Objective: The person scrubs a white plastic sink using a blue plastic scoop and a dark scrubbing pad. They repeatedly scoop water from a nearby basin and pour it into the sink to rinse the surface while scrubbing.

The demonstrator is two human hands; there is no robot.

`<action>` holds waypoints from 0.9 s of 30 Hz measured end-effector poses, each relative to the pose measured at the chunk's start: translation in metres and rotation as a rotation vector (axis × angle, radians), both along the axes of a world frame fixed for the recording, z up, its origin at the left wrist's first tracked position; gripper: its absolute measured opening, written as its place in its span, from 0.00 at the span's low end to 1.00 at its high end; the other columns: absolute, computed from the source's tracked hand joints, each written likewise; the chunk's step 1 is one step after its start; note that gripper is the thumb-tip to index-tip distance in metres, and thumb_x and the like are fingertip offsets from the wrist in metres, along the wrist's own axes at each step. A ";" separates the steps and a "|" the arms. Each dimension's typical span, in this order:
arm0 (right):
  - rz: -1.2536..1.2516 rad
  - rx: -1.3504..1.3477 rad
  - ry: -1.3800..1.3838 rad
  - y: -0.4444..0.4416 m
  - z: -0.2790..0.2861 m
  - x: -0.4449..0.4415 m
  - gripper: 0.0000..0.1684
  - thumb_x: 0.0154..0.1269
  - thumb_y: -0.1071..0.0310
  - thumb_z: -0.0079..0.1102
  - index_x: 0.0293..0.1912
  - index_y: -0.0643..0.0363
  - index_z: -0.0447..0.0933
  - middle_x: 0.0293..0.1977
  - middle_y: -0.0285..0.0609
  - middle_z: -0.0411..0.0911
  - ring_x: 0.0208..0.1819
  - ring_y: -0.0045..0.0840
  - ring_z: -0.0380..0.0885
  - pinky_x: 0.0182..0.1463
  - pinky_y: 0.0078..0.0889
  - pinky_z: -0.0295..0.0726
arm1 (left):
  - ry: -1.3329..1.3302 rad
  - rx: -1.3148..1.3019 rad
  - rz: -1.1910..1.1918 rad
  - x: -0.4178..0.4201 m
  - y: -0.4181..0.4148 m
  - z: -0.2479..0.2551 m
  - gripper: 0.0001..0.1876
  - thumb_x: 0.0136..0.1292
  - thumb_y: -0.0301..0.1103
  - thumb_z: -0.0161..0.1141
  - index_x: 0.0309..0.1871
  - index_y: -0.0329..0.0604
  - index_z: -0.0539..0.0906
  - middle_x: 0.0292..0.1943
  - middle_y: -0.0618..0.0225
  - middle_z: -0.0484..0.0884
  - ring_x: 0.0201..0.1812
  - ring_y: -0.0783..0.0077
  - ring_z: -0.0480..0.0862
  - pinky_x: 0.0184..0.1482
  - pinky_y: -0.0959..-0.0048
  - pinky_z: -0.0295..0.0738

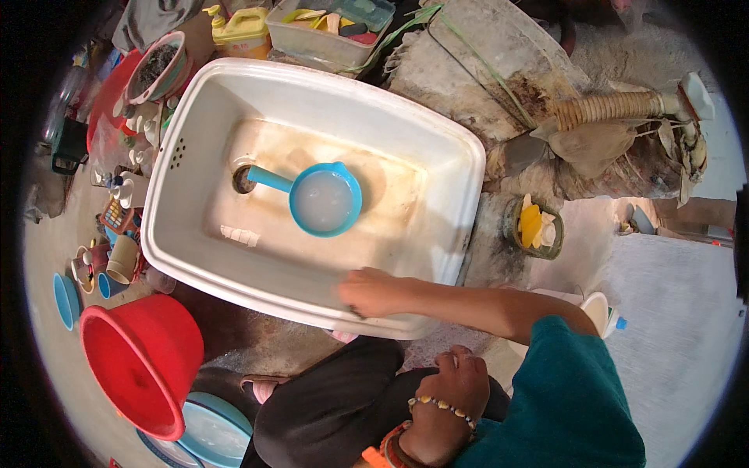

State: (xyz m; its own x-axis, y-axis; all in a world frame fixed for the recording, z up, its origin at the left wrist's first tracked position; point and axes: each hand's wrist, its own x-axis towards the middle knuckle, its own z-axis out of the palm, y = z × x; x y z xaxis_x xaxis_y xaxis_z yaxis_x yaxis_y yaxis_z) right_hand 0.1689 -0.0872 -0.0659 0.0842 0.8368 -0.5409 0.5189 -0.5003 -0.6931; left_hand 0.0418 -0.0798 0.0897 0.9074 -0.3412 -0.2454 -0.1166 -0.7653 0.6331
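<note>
My right hand point(372, 294), blurred, reaches over the near rim of a large white basin point(327, 292). Its fingers are bent, and something small and dark shows beneath them; what it is cannot be made out. My left hand point(452, 380) rests by my dark-trousered leg point(327, 403) with its fingers curled in and a beaded bracelet on its wrist. Inside the basin stands a blue plastic dipper point(326, 229), holding cloudy liquid. The dipper's handle points left, its end over the edge of the round drain hole point(243, 180). Brownish stains mark the basin floor.
At the lower left, a red plastic bucket point(146, 339) leans beside a blue basin point(216, 430). Bottles and cups point(122, 260) crowd the left side. A yellow pump jug point(241, 32) and a clear plastic box point(327, 44) stand behind; a small container point(535, 228) is at right.
</note>
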 end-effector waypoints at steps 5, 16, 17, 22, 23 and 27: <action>0.115 -0.035 -0.132 -0.051 -0.002 -0.002 0.05 0.49 0.74 0.58 0.29 0.66 0.78 0.25 0.56 0.77 0.34 0.50 0.79 0.37 0.49 0.78 | 0.050 0.058 -0.157 -0.009 -0.005 -0.025 0.08 0.56 0.32 0.56 0.35 0.38 0.81 0.35 0.58 0.80 0.37 0.62 0.82 0.25 0.71 0.81; -0.026 -0.002 -0.204 -0.046 -0.011 -0.017 0.05 0.48 0.72 0.60 0.24 0.64 0.80 0.24 0.57 0.78 0.30 0.49 0.81 0.33 0.50 0.78 | 0.401 0.002 -0.480 0.021 0.002 0.000 0.12 0.61 0.32 0.56 0.42 0.34 0.84 0.43 0.53 0.82 0.48 0.54 0.83 0.46 0.64 0.82; 0.000 -0.010 -0.214 -0.046 -0.011 -0.017 0.05 0.48 0.71 0.60 0.25 0.64 0.80 0.24 0.56 0.78 0.31 0.49 0.81 0.33 0.50 0.78 | 0.425 -0.025 -0.486 0.022 0.002 -0.004 0.12 0.61 0.32 0.55 0.42 0.34 0.85 0.44 0.53 0.82 0.48 0.54 0.83 0.46 0.63 0.82; -0.003 -0.013 -0.217 -0.020 -0.004 -0.020 0.06 0.48 0.71 0.60 0.26 0.64 0.81 0.25 0.56 0.79 0.33 0.51 0.81 0.35 0.49 0.79 | 0.616 -0.122 -0.530 0.041 0.021 0.001 0.12 0.61 0.32 0.56 0.41 0.33 0.84 0.46 0.51 0.82 0.48 0.55 0.84 0.45 0.58 0.82; -0.003 0.005 -0.223 -0.009 0.005 -0.023 0.06 0.48 0.71 0.60 0.26 0.64 0.81 0.25 0.56 0.79 0.34 0.51 0.80 0.36 0.49 0.79 | 0.668 -0.131 -0.428 0.042 0.036 0.009 0.10 0.61 0.32 0.55 0.38 0.34 0.83 0.43 0.51 0.82 0.46 0.53 0.83 0.44 0.59 0.81; -0.032 -0.077 -0.195 -0.035 0.000 -0.012 0.05 0.48 0.73 0.59 0.26 0.64 0.81 0.27 0.56 0.79 0.35 0.51 0.80 0.38 0.48 0.80 | 0.224 -0.438 -0.235 0.048 0.059 -0.005 0.07 0.62 0.32 0.55 0.34 0.36 0.78 0.36 0.54 0.79 0.41 0.51 0.82 0.41 0.57 0.78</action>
